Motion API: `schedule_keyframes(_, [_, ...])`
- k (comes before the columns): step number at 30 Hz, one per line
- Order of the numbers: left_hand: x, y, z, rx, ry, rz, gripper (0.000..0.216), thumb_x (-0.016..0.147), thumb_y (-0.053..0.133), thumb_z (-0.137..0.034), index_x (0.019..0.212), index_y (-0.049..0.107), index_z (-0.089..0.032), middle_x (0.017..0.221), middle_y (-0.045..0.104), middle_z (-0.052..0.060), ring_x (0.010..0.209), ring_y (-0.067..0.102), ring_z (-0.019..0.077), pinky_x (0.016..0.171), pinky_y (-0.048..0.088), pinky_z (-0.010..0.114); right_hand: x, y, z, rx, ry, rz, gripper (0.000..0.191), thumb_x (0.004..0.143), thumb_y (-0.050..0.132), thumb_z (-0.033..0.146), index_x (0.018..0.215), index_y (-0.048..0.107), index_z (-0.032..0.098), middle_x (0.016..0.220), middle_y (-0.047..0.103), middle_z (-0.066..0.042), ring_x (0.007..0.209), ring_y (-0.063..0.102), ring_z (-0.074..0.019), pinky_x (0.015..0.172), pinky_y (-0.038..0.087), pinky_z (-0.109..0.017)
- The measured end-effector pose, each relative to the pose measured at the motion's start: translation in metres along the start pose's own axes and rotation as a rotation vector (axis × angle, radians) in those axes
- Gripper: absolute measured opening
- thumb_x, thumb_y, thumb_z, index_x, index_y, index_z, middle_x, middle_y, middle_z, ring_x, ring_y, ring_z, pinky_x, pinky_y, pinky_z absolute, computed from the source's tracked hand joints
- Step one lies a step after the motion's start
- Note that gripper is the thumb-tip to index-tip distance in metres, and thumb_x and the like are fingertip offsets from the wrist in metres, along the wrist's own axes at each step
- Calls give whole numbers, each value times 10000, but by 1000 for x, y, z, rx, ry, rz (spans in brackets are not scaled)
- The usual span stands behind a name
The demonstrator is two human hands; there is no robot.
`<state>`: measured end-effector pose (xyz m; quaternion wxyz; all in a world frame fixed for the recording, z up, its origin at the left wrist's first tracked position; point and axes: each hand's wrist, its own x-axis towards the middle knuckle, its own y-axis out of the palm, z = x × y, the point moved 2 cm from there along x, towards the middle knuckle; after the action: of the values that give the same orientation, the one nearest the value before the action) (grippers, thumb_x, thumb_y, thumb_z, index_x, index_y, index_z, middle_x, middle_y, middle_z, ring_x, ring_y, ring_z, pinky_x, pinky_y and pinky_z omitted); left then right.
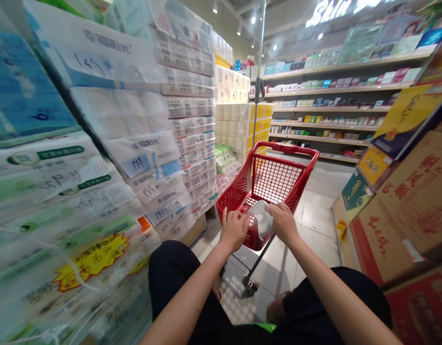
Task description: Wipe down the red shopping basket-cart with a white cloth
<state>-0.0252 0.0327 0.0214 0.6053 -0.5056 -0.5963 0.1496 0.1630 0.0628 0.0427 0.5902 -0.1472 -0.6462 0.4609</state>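
Right hand (283,223): while its fingers pinch a white cloth (262,221), it hangs over the red shopping cart (277,178).
Left hand (235,231): at the cart's near edge, fingers bent; whether gripping, I cannot tell.
White cloth: over the cart's near rim.
Tissue packs (187,76): left of cart.
Cardboard cartons (414,191): right of cart.

The shopping cart (235,190) is red with a square grid pattern; the cloth (263,219) is pale grey-white. The trousers (174,273) are dark navy, the starburst sign (91,261) yellow edged in red, the carton (420,189) tan with red print.
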Motion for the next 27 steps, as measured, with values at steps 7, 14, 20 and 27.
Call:
schedule_keyframes(7, [-6, 10, -30, -104, 57, 46, 256, 957, 414, -357, 900, 636, -242, 964, 604, 24, 989, 478, 219, 1114, 151, 548, -12, -14, 12, -114, 1, 0, 279, 984, 347, 306, 796, 533, 216, 754, 589, -40, 838, 477, -201, 905, 314, -333])
schedule_keyframes(14, [-1, 6, -8, -154, 145, 81, 297, 956, 422, -336, 776, 617, -205, 856, 585, 19, 885, 481, 188, 1059, 234, 477, -29, -22, 39, -73, -175, 60, 286, 958, 421, 417, 820, 570, 215, 843, 632, -39, 874, 489, -192, 920, 280, -345])
schedule_keyframes(20, [6, 6, 10, -181, 188, 77, 405, 980, 348, -281, 662, 581, -191, 738, 552, -3, 773, 468, 146, 1003, 304, 396, -22, -19, 29, -86, -209, 45, 315, 982, 390, 381, 794, 580, 216, 789, 637, -16, 847, 518, -163, 925, 267, -329])
schedule_keyframes(27, [7, 5, 24, -190, 162, 40, 438, 969, 321, -238, 570, 498, -190, 655, 505, -9, 726, 455, 145, 994, 339, 377, -19, -41, -49, -222, -58, 10, 364, 997, 331, 376, 832, 618, 223, 893, 668, -35, 940, 539, -178, 948, 264, -345])
